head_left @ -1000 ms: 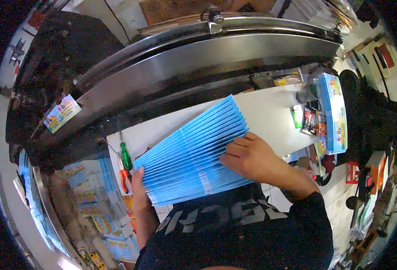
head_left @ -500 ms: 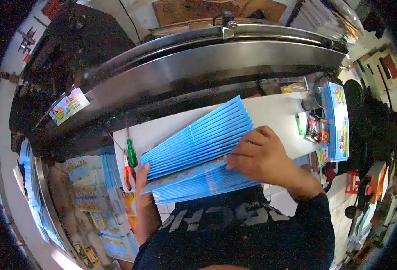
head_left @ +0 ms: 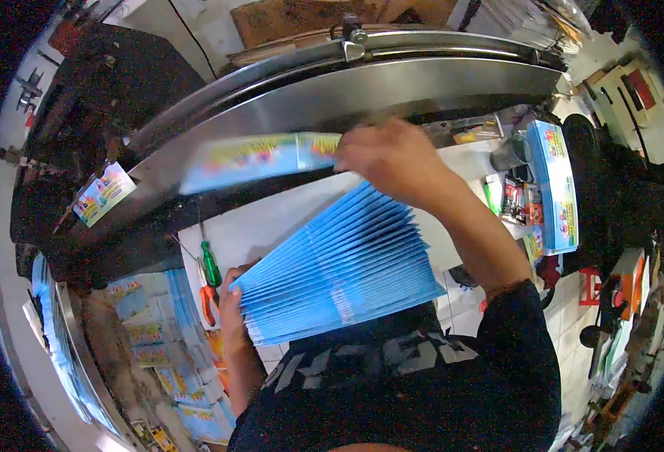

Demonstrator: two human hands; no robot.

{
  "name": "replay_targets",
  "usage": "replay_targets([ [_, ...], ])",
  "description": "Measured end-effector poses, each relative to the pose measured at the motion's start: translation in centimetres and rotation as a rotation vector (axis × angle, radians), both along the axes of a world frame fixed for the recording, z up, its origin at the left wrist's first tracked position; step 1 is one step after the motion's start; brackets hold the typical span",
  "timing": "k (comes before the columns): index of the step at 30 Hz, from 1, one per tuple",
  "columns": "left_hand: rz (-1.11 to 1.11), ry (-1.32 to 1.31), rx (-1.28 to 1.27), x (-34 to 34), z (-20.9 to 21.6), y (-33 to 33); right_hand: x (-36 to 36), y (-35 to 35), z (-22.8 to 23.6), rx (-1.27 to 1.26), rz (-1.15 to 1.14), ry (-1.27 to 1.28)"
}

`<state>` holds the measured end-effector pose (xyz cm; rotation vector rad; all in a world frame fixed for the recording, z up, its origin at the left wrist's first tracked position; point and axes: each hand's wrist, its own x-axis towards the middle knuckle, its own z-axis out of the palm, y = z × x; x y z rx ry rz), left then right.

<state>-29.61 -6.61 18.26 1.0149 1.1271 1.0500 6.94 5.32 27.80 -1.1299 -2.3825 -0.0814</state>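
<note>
A thick fanned stack of blue printed sheets spreads in front of my body. My left hand grips its narrow left end, thumb on the top edges. Above the stack, my right hand pinches the right end of a single colourful printed sheet, blurred by motion, beside the long metal machine bar. Its fingertips are smeared and partly hidden. A green-handled screwdriver and orange-handled pliers lie on the white board near my left hand.
At the right end of the board stand a clear cup, small packets and a tall pile of printed sheets. One printed card rests on the machine's left side. More printed stacks lie lower left.
My right hand has drawn one sheet out of the fanned stack and moved up and left with it toward the metal bar. My left hand keeps the stack, now fanned more evenly.
</note>
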Motion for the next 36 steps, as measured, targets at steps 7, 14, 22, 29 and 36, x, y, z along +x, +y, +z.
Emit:
replay_targets([
  [7, 0.487, 0.396, 0.417, 1.1, -0.8, 1.6, -0.3, -2.8, -1.1, -0.735, 0.297, -0.094],
  [14, -0.017, 0.028, 0.062, -0.2, -2.0, 0.0, 7.0, -8.5, -10.8, -1.0, 0.152, 1.096],
  [22, 0.2, -0.08, -0.011, 2.1, -1.4, 1.6, 2.3, -8.7, -11.1, -0.954, -0.052, 1.287],
  [29, 0.3, -0.25, -0.033, 1.2, -3.9, -0.8, 1.7, -12.2, -13.0, -0.864, -0.059, 1.341],
  [36, 0.047, -0.046, -0.199, -1.4, -2.5, -0.8, 3.9, -10.1, -9.9, -1.028, 0.006, 1.215],
])
